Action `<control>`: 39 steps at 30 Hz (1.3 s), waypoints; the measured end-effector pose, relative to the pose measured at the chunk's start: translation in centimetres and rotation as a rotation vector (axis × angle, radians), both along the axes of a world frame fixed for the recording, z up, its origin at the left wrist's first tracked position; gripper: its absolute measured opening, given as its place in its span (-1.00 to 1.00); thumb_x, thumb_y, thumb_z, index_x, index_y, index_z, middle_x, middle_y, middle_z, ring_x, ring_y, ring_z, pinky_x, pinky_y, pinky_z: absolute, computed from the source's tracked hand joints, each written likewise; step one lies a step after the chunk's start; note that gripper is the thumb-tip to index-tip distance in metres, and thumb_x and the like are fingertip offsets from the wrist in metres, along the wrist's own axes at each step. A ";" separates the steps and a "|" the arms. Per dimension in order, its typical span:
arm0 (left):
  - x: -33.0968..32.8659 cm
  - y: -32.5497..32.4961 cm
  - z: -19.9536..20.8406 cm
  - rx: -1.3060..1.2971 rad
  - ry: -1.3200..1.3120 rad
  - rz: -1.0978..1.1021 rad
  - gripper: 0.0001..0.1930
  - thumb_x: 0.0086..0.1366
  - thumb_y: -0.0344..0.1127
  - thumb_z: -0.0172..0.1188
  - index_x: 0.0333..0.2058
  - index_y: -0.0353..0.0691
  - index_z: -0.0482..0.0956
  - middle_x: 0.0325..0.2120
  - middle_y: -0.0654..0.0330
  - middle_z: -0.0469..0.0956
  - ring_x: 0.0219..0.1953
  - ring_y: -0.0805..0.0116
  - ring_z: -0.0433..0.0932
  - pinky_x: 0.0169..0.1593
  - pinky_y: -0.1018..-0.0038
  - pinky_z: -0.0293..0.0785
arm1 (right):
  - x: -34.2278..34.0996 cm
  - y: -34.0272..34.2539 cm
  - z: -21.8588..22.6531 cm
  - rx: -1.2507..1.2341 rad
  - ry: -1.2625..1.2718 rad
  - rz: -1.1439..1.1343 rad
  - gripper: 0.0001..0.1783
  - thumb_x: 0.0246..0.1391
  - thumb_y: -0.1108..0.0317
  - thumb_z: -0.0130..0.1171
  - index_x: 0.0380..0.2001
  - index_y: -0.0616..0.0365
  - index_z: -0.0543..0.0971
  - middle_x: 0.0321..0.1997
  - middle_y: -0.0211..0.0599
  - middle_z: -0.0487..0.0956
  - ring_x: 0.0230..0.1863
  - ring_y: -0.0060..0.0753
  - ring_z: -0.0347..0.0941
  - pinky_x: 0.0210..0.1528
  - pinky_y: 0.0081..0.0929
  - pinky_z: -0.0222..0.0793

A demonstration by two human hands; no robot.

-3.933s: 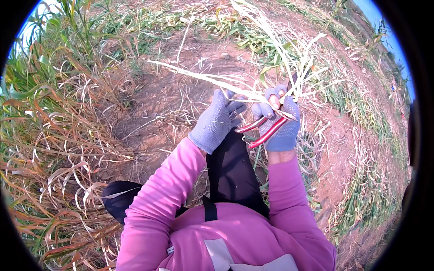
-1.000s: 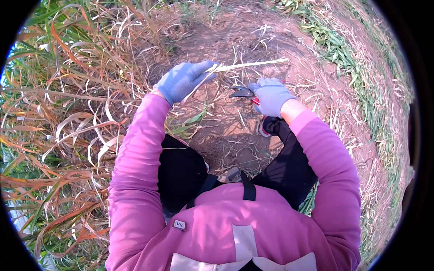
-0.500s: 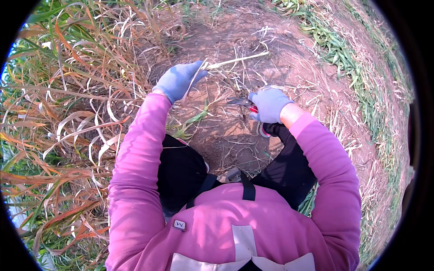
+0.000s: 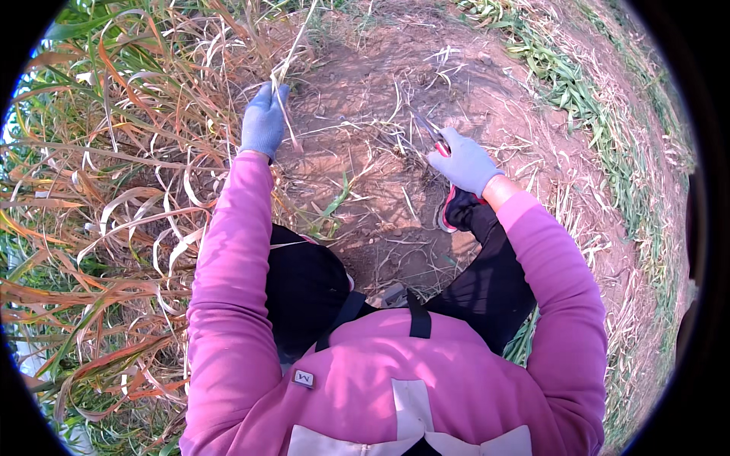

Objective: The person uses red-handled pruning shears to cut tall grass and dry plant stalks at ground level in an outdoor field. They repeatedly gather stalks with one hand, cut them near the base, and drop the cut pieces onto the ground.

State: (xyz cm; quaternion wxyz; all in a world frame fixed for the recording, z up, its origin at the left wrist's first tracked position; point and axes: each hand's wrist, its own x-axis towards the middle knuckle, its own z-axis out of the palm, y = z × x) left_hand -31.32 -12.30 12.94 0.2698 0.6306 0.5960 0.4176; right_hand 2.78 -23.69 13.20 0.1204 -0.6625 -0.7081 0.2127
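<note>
Hemmed in at left by tall grass (image 4: 114,205), green and brown, close beside the left sleeve. Bounded at upper right by a strip of green leaves (image 4: 566,91), well apart from both hands. Between these, soil (image 4: 342,68) strewn with straw, with room for moving ahead of the body and between the hands. Closed off on the near side by bent legs (image 4: 487,285) in black, with a shoe (image 4: 447,213) near the right hand (image 4: 467,163).

At upper left, by the grass edge: stalks (image 4: 287,64), thin, dry and pale, running from the left hand (image 4: 263,121) up toward the top of the view, with one piece slanting down past the fingers. Farther right, over the soil: shears (image 4: 441,147), red at the handles, dark at the blades, pointing up and left, well apart from the stalks. Impossible to tell any gap between the blades.

Grasping the stalks with the left hand, gloved in grey-blue, arm stretched nearly straight ahead. Clasping the shears with the right hand, in a matching glove, back uppermost, elbow bent outward, forearm angled inward.
</note>
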 end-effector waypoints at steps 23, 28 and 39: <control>7.7 -3.8 2.7 -0.277 -0.816 -0.357 -0.46 0.41 -0.02 -0.16 0.23 -0.21 0.12 -0.02 -0.04 0.43 -0.04 0.19 0.49 0.02 0.40 0.43 | -3.7 1.8 5.0 0.274 0.576 -0.106 -0.56 -0.06 0.14 0.18 -0.21 0.28 0.44 -0.36 0.09 0.52 -0.29 0.01 0.49 -0.19 -0.24 0.38; 5.2 -4.1 1.3 -0.324 -0.524 -0.461 -0.57 0.41 -0.07 -0.11 0.07 -0.26 0.37 -0.19 0.12 0.52 -0.18 0.39 0.53 -0.05 0.46 0.44 | 10.3 0.9 11.7 0.462 0.765 -0.274 -0.83 0.05 0.28 0.12 -0.41 0.16 0.45 -0.61 -0.46 0.45 -0.64 -0.66 0.31 -0.57 -0.65 0.26; 6.1 -4.9 0.4 -0.533 -0.209 -0.650 -0.63 0.35 -0.18 0.01 0.03 -0.28 0.40 -0.31 0.20 0.53 -0.28 0.45 0.52 -0.13 0.52 0.44 | 34.9 -23.6 15.9 -0.455 -0.136 -0.722 -0.73 -0.18 0.17 0.18 -0.48 0.16 0.52 -0.61 -0.38 0.47 -0.69 -0.51 0.32 -0.62 -0.54 0.26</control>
